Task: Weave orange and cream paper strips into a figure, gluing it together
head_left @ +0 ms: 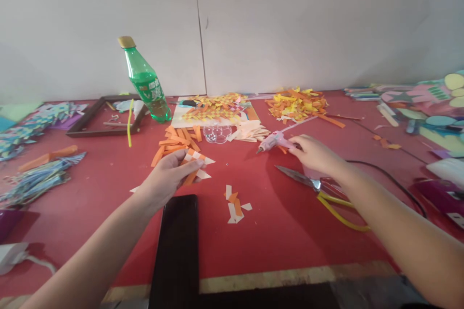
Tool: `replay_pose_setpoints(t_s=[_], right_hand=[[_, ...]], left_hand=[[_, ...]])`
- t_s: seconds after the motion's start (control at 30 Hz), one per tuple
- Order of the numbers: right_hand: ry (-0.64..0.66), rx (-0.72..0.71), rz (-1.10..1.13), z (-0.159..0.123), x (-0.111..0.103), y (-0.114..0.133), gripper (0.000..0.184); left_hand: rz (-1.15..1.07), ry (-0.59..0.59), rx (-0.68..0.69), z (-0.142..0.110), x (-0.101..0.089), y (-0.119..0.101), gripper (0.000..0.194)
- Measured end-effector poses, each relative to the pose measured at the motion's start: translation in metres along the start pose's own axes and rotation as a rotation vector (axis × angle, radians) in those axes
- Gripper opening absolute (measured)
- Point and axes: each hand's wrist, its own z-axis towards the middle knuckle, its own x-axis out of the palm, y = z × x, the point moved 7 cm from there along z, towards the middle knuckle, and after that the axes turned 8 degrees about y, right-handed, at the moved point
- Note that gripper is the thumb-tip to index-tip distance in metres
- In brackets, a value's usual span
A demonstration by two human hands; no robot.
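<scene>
My left hand (pixel 168 174) is closed on a woven piece of orange and white paper strips (pixel 194 157), whose pointed ends stick out to the right. The fingers of my right hand (pixel 311 152) are closed round the handle of a pink hot glue gun (pixel 273 141), its nozzle pointing left. Below the right hand lie scissors (pixel 300 177) with yellow handles, partly behind my forearm. Small orange and white paper scraps (pixel 235 207) lie between my arms. Orange strips (pixel 177 142) and pale strips (pixel 250 131) are piled just beyond my hands.
A green bottle (pixel 147 84) stands at the back left beside a dark frame (pixel 83 123). A black phone-like slab (pixel 177 246) lies near the front edge. Yellow and orange paper pieces (pixel 297 105) are heaped at the back. A dark cable (pixel 391 176) runs along the right.
</scene>
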Motion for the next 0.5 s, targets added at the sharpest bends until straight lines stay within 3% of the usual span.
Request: replay_pose_setpoints(t_s=[0.17,0.3,0.4,0.5], right_hand=[[-0.042,0.056,0.008,-0.004,-0.013,-0.014,0.023],[-0.041,0.067,-0.03,-0.008,-0.007,-0.017,0.024],[-0.038,0.049,-0.074,-0.013,-0.001,-0.014,0.025],[-0.048,0.013,-0.109,-0.014,-0.014,0.0,0.028]], left_hand=[[-0.116,-0.036,-0.015,0.003,0.003,0.013,0.029],[-0.168,-0.041,0.002,0.006,0.019,0.024,0.029],[-0.17,-0.057,0.028,0.003,0.03,0.03,0.027],[-0.121,-0.079,0.073,-0.004,0.037,0.029,0.023]])
